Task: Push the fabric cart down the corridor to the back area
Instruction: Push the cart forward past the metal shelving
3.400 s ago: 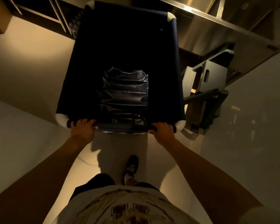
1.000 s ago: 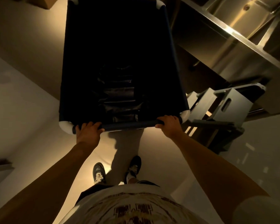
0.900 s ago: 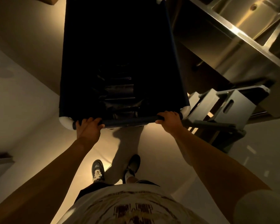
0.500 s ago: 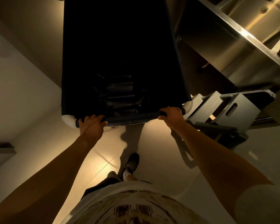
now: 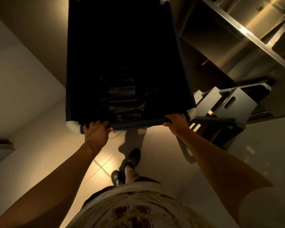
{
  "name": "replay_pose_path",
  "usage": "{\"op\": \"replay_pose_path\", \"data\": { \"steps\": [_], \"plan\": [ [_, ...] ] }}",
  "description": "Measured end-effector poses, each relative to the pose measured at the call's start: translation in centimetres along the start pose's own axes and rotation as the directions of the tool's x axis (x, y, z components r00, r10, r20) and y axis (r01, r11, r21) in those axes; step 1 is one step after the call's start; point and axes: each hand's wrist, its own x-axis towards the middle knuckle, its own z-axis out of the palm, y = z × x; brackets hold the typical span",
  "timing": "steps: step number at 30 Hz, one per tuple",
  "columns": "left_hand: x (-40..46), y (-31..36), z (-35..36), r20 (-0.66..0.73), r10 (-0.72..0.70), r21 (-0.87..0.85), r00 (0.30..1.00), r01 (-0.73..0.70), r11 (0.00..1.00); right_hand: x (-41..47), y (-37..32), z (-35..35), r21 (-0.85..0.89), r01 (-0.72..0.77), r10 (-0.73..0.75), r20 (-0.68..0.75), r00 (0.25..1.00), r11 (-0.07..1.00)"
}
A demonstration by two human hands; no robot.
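The fabric cart (image 5: 125, 51) stands directly ahead of the person. Its handle bar (image 5: 135, 123) runs across the cart's near end, with the left hand (image 5: 96, 131) wrapped around the bar's left end and the right hand (image 5: 175, 123) around its right end. Inside the cart, toward the near end, lies what may be a crumpled bag (image 5: 122, 96). A step stool (image 5: 227, 111) sits just right of the cart's near corner, below a metal shelf unit (image 5: 247, 35) along the cart's right. A wall (image 5: 23, 76) runs along the cart's left.

The cart (image 5: 122, 51) is a deep, dark fabric bin with white rounded corner caps, standing upright on the pale floor and stretching away toward the top of the view. A dark bar runs along its near edge. Dim crumpled dark material lies at its bottom.
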Motion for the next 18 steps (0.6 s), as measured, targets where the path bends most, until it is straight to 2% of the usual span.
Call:
{"op": "replay_pose_path", "data": {
  "steps": [5,9,15,18],
  "plan": [
    [-3.5,-0.3,1.6,0.009,0.009,0.009,1.000,-0.009,1.000,-3.6,0.3,2.0,0.018,0.007,-0.006,-0.030,1.000,1.000],
    [-6.2,-0.5,3.4,-0.021,0.026,0.055,0.999,-0.025,0.998,-6.1,0.4,3.4,-0.060,-0.023,0.023,0.005,1.000,0.998],
    [-9.2,-1.9,6.4,-0.123,0.070,0.044,0.990,-0.065,0.997,-9.4,1.0,5.6,-0.120,-0.011,0.011,-0.006,1.000,0.993],
    [-10.3,-2.1,7.4,-0.184,0.067,-0.029,0.981,-0.074,0.997,-10.3,1.2,6.1,-0.101,-0.023,0.022,-0.012,1.000,0.995]
  ]
}}
